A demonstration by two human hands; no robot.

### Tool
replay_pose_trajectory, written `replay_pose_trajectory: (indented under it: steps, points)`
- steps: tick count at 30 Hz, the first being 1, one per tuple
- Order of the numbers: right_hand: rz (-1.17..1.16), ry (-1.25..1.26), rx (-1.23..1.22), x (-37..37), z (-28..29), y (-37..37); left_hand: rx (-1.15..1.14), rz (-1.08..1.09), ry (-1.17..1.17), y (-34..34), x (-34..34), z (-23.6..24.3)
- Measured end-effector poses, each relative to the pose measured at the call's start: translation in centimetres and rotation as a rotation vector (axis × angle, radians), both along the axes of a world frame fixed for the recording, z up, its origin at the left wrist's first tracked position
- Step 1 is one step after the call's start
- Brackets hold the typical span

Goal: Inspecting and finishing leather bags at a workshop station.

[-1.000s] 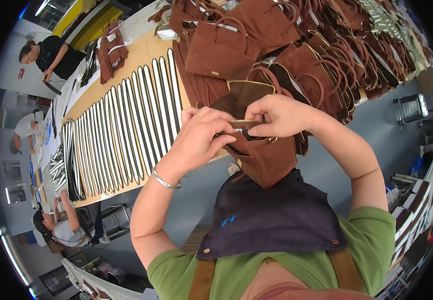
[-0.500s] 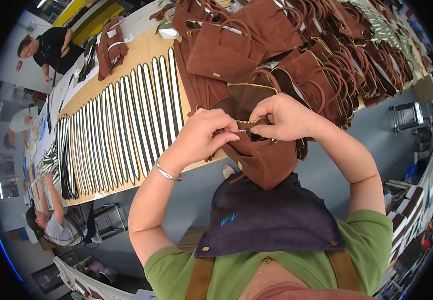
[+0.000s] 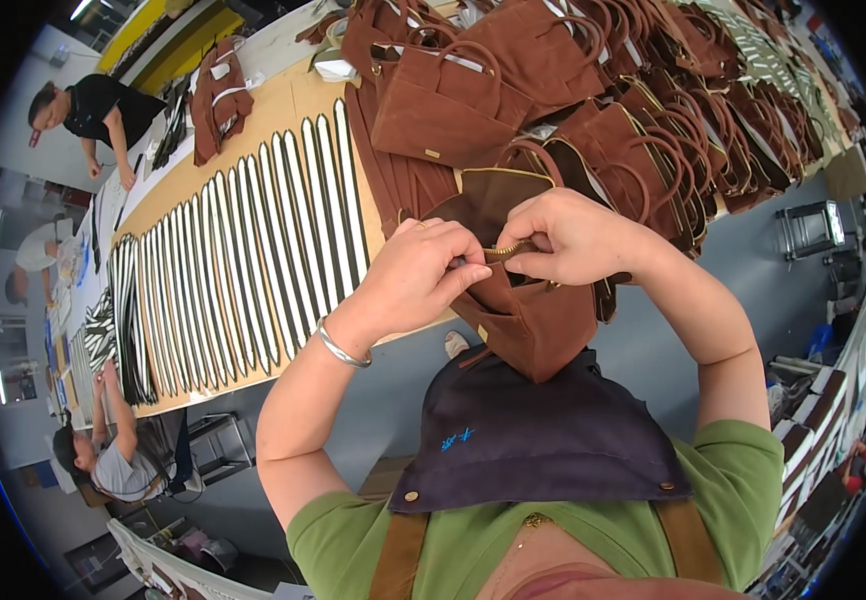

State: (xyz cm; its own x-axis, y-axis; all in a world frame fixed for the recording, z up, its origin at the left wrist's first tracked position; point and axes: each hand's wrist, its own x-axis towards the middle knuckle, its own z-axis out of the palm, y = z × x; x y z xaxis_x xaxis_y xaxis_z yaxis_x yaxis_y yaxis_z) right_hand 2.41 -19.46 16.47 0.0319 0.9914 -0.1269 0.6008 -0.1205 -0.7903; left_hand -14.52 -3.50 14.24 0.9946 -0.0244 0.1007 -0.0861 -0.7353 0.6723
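One zip (image 3: 502, 251) is pinched between left hand (image 3: 418, 265) and right hand (image 3: 573, 238), brown bag (image 3: 541, 328) just below. Apparent step: zip positioning; next move calls for even tension.

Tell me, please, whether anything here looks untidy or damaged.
One untidy spot: left of the neat row of long, flat black-and-white strips, similar strips lie jumbled and overlapping. The brown, soft-looking handbag being handled shows no obvious damage.

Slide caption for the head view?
Left hand and right hand pinch a gold zipper on a brown bag, beside piled bags.
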Motion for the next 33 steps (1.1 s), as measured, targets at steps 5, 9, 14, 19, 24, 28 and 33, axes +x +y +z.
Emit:
replay_pose_trajectory:
  steps: [5, 9, 14, 19, 24, 28, 33]
  points:
    - [0.034, 0.121, 0.003, 0.74, -0.71, -0.02, -0.010, 0.004, -0.076, -0.17, 0.11, 0.07]
    - [0.041, 0.096, -0.062, 0.60, -0.37, 0.05, 0.003, 0.006, -0.063, -0.16, 0.02, 0.24]
    - [0.036, 0.068, -0.067, 0.56, -0.27, 0.07, -0.004, 0.030, -0.030, -0.36, 0.11, 0.40]
    - [0.024, 0.113, -0.065, 0.49, -0.42, -0.04, -0.028, 0.034, -0.019, -0.47, 0.16, 0.29]
    - [-0.048, 0.121, -0.086, 0.25, -0.48, -0.22, -0.050, -0.004, -0.058, -0.24, 0.02, 0.08]
    - [-0.037, 0.074, -0.069, 0.14, -0.33, -0.26, -0.063, -0.021, -0.041, -0.13, 0.15, -0.06]
    - [-0.063, 0.094, -0.093, 0.02, -0.43, -0.24, -0.084, -0.033, -0.067, -0.17, -0.01, -0.13]
